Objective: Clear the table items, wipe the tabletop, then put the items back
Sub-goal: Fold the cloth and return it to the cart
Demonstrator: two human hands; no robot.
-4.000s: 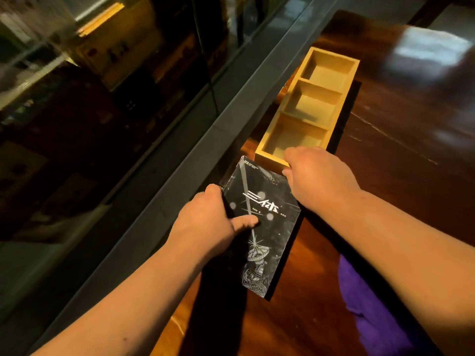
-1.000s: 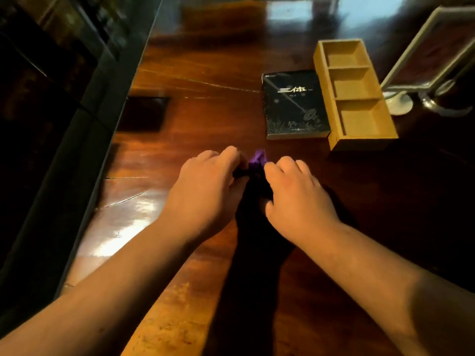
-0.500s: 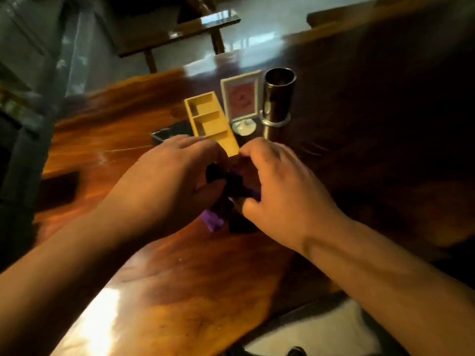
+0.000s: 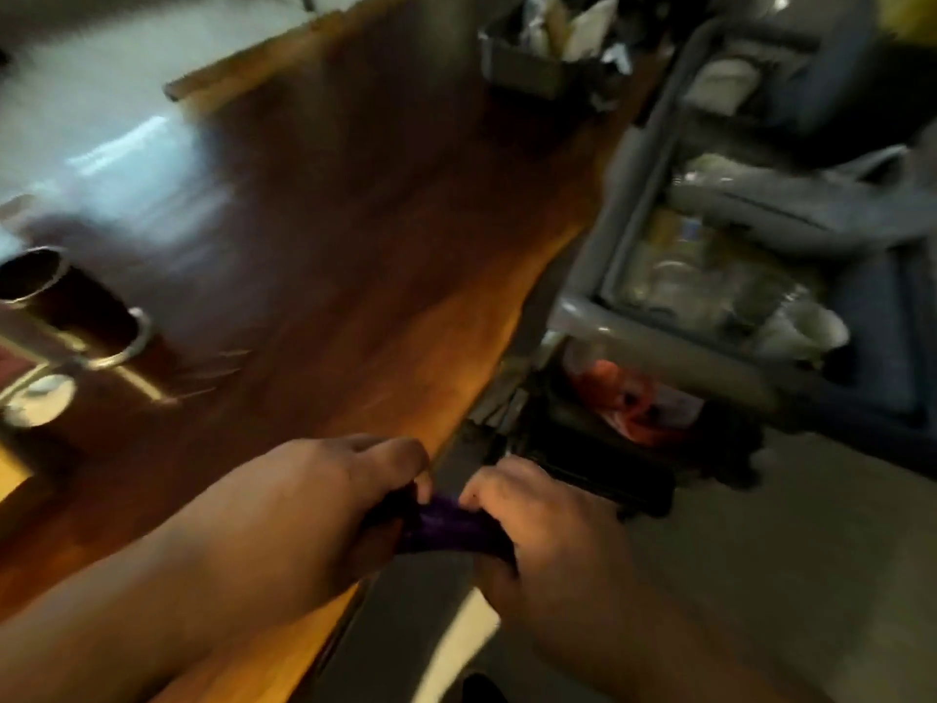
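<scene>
Since half a second ago, the view has been swung to the right: the metal cup (image 4: 61, 301) and the round white base of the sign stand (image 4: 38, 400) are now found at the far left edge, and the book is no longer seen. Both hands have been carried past the tabletop (image 4: 355, 220) edge, with the purple cloth (image 4: 446, 522) between them.

Two hands are counted. The left hand (image 4: 314, 504) is closed on one end of the cloth, and the right hand (image 4: 537, 530) is closed on the other end, so that one bunched cloth is gripped by both. The cloth is held in the air just beyond the tabletop edge, above the pale floor (image 4: 786, 575).

On the tabletop, one metal cup and one sign stand base are seen, and a small yellow corner at the lower left edge, which is too cut off to be named. One grey container with pale contents (image 4: 527, 68) stands at the far end. Beside the tabletop, one grey trolley (image 4: 674, 357) is seen, filled with blurred things; something orange (image 4: 628, 398) is seen in its lower part. Much is blurred by motion.
</scene>
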